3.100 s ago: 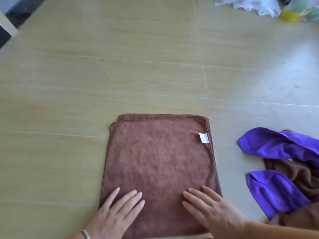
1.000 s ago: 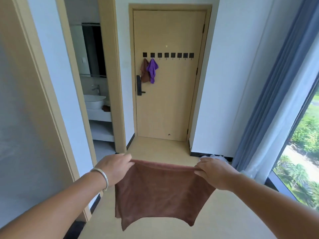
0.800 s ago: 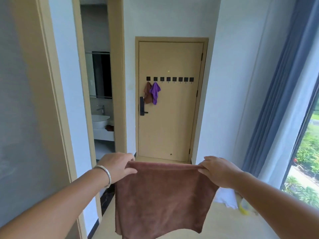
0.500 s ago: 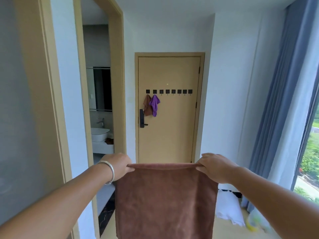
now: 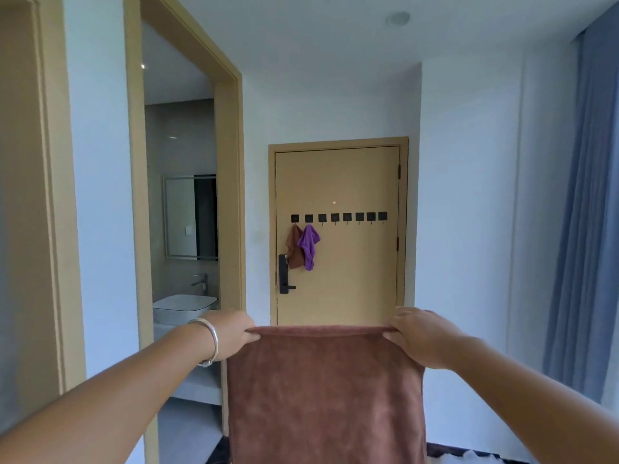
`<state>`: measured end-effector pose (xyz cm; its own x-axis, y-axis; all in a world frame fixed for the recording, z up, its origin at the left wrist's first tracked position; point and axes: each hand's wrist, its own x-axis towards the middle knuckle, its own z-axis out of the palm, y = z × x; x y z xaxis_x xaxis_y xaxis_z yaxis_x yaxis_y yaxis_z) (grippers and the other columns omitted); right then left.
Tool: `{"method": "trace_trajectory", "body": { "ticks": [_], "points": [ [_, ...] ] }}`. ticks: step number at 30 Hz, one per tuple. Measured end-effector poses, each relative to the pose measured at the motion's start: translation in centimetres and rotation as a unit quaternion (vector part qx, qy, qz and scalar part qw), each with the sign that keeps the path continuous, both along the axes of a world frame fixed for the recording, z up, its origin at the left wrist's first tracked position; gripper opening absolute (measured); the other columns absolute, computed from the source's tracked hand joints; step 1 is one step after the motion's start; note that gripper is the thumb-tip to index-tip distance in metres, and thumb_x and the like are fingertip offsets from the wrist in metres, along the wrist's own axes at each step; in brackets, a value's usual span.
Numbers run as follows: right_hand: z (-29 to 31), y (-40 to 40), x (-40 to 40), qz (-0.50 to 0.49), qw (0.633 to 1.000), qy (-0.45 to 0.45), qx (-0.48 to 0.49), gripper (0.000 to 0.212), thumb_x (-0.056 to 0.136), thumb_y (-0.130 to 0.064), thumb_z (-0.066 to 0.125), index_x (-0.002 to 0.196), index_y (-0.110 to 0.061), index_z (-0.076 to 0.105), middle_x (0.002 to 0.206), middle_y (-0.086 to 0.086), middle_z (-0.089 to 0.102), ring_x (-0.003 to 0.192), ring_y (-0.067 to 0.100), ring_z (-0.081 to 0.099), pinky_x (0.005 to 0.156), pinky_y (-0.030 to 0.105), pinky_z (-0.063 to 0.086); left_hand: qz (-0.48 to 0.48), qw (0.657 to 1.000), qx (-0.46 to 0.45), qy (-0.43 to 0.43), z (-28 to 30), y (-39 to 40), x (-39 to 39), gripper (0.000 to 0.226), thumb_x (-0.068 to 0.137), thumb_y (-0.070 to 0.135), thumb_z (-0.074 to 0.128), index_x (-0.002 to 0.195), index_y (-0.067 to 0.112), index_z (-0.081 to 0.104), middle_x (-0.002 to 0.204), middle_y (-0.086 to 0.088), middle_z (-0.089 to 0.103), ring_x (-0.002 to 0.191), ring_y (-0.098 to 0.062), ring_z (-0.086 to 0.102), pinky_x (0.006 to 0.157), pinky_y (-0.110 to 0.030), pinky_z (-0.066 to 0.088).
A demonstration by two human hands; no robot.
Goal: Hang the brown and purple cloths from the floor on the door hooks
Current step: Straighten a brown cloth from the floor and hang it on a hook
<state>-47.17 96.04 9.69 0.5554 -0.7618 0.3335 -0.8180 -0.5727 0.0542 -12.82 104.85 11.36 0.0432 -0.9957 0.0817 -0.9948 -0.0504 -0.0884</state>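
Carrying the brown cloth [image 5: 326,393] toward the far door hooks [image 5: 347,217], left hand [image 5: 231,333] and right hand [image 5: 418,336] fingers clamped on its top edge; next, loop it over a free hook

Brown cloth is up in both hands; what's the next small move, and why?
Probably walk it toward the door: the left hand and right hand hold the brown cloth well short of the hooks, and the third hook looks free.
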Motion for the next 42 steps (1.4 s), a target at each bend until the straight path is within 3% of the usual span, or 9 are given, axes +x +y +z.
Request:
{"method": "trace_trajectory", "body": {
  "ticks": [3, 6, 9, 14, 20, 26, 31, 36, 42],
  "points": [
    [0.2, -3.7, 0.0, 0.007, 1.0, 0.003, 0.009, 0.034, 0.1, -0.045, 0.032, 0.111, -0.032, 0.062, 0.1, -0.016, 0.049, 0.114, 0.01, 0.046, 0.089, 0.024, 0.032, 0.008, 1.0, -0.002, -0.004, 0.1, -3.6, -0.3, 0.037, 0.1, 0.042, 0.036, 0.072, 0.021, 0.047, 0.072, 0.003, 0.049, 0.066, -0.017, 0.047, 0.062, -0.03, 0.036],
    [0.1, -7.3, 0.3, 0.009, 1.0, 0.006, 0.019, 0.036, 0.1, -0.045, 0.032, 0.117, -0.033, 0.062, 0.114, -0.013, 0.056, 0.124, 0.009, 0.042, 0.103, 0.029, 0.032, 0.018, 1.0, 0.005, -0.017, -0.2, -7.1, 0.0, 0.038, 0.1, 0.044, 0.035, 0.071, 0.022, 0.046, 0.072, 0.004, 0.049, 0.068, -0.017, 0.048, 0.064, -0.031, 0.037],
    [0.1, -11.0, 1.1, 0.011, 1.0, 0.009, 0.02, 0.036, 0.1, -0.046, 0.032, 0.116, -0.034, 0.063, 0.103, -0.017, 0.05, 0.116, 0.009, 0.046, 0.098, 0.027, 0.035, 0.021, 1.0, 0.007, -0.018, -0.5, -10.6, 0.8, 0.038, 0.1, 0.045, 0.035, 0.069, 0.023, 0.044, 0.072, 0.004, 0.05, 0.067, -0.016, 0.048, 0.063, -0.031, 0.037],
    [0.1, -17.8, 3.2, 0.007, 1.0, 0.013, 0.017, 0.037, 0.101, -0.045, 0.031, 0.119, -0.034, 0.062, 0.106, -0.015, 0.052, 0.114, 0.008, 0.046, 0.096, 0.026, 0.034, 0.009, 0.999, 0.02, -0.027, -0.4, -17.3, 2.6, 0.036, 0.101, 0.042, 0.034, 0.076, 0.02, 0.047, 0.072, 0.004, 0.049, 0.07, -0.017, 0.049, 0.066, -0.031, 0.038],
    [0.7, -27.3, 7.3, -0.019, 0.999, 0.023, 0.022, 0.038, 0.101, -0.044, 0.031, 0.121, -0.031, 0.06, 0.117, -0.01, 0.056, 0.121, 0.012, 0.046, 0.099, 0.029, 0.036, -0.023, 1.0, -0.001, -0.007, 0.2, -27.3, 6.5, 0.041, 0.103, 0.036, 0.035, 0.065, 0.02, 0.038, 0.065, 0.005, 0.039, 0.055, -0.009, 0.036, 0.051, -0.022, 0.026],
    [2.2, -36.7, 11.6, -0.043, 0.999, 0.013, 0.031, 0.036, 0.1, -0.045, 0.032, 0.114, -0.032, 0.062, 0.102, -0.013, 0.049, 0.111, 0.014, 0.05, 0.095, 0.034, 0.043, -0.032, 0.999, -0.028, 0.019, 1.1, -37.5, 11.8, 0.036, 0.101, 0.041, 0.036, 0.075, 0.02, 0.051, 0.074, 0.003, 0.051, 0.065, -0.015, 0.047, 0.059, -0.027, 0.035],
    [1.8, -42.8, 14.1, -0.052, 0.998, 0.011, 0.037, 0.036, 0.1, -0.045, 0.032, 0.115, -0.032, 0.062, 0.102, -0.013, 0.049, 0.108, 0.014, 0.051, 0.095, 0.034, 0.043, -0.046, 0.998, -0.05, 0.014, 0.5, -44.9, 14.9, 0.039, 0.1, 0.041, 0.036, 0.067, 0.025, 0.048, 0.071, 0.004, 0.053, 0.065, -0.015, 0.05, 0.064, -0.03, 0.039],
    [1.2, -49.2, 16.4, -0.057, 0.997, 0.009, 0.042, 0.037, 0.099, -0.045, 0.033, 0.116, -0.032, 0.063, 0.106, -0.012, 0.053, 0.108, 0.012, 0.05, 0.093, 0.032, 0.043, -0.042, 0.998, -0.054, 0.0, -0.4, -51.5, 17.2, 0.039, 0.1, 0.044, 0.034, 0.081, 0.021, 0.059, 0.083, 0.0, 0.063, 0.077, -0.019, 0.061, 0.072, -0.033, 0.047],
    [1.1, -59.1, 18.3, -0.058, 0.997, 0.011, 0.04, 0.037, 0.1, -0.044, 0.033, 0.117, -0.031, 0.063, 0.109, -0.011, 0.053, 0.109, 0.012, 0.05, 0.095, 0.032, 0.042, -0.041, 0.997, -0.07, -0.01, -0.8, -60.8, 18.9, 0.041, 0.1, 0.044, 0.033, 0.08, 0.02, 0.059, 0.08, 0.0, 0.062, 0.069, -0.017, 0.056, 0.063, -0.03, 0.041]
  ]
}}
